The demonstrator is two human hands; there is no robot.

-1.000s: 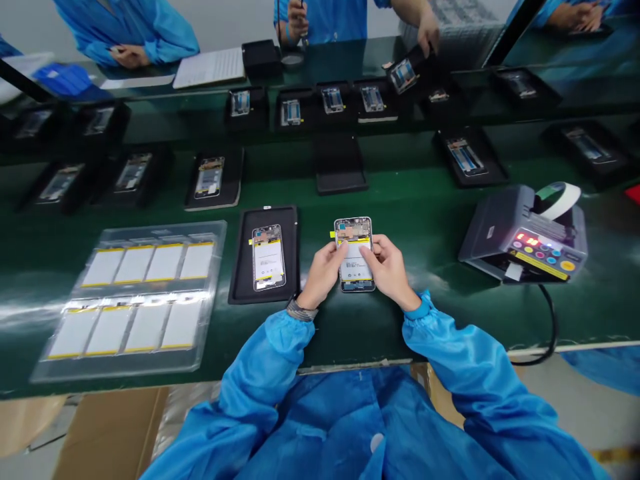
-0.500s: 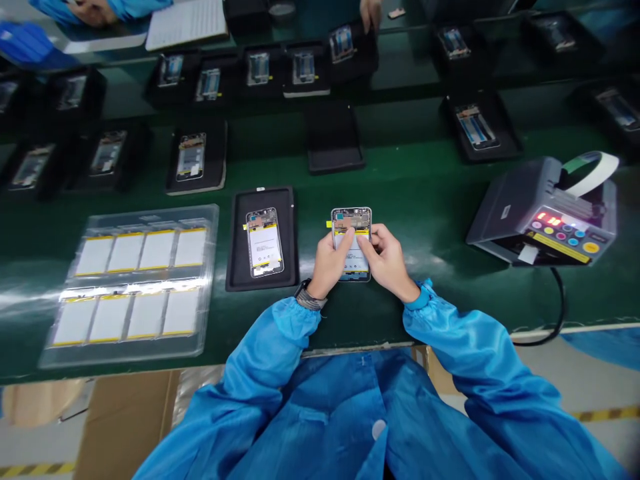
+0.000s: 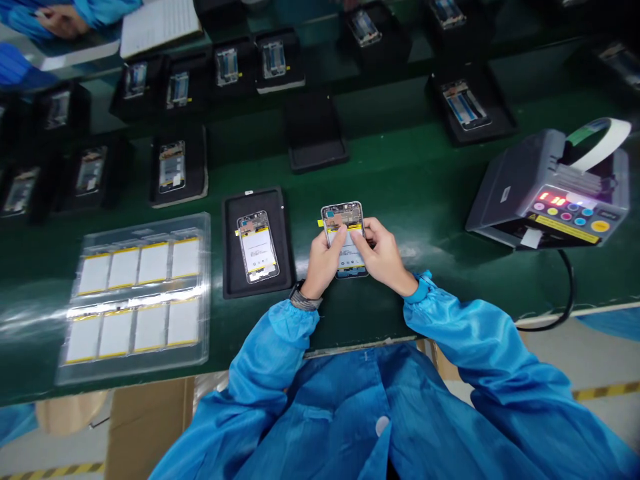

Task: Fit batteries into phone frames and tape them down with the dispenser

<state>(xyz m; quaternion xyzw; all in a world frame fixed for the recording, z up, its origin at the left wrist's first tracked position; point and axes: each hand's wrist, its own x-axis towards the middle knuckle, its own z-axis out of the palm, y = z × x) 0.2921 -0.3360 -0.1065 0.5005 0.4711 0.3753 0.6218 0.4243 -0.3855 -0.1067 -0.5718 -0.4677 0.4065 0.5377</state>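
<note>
Between my two hands is an opened phone, its circuit board at the top and a white battery below. My left hand grips its left side, thumb on the battery's upper part. From the right, my right hand grips the other side, its thumb also on the battery. A yellow tab sticks out at the phone's upper left. Just to the left, a second opened phone with a white battery lies in a black tray.
A clear plastic tray of several white batteries lies at left. A grey tape dispenser with a lit display stands at right, its cable over the table edge. Behind are black trays with opened phones, one bare tray, and another person's hands.
The camera view has turned slightly. Both my hands still hold the phone, thumbs on the battery. At the back, the other person's hand has drawn away from a black tray, which has shifted right.
</note>
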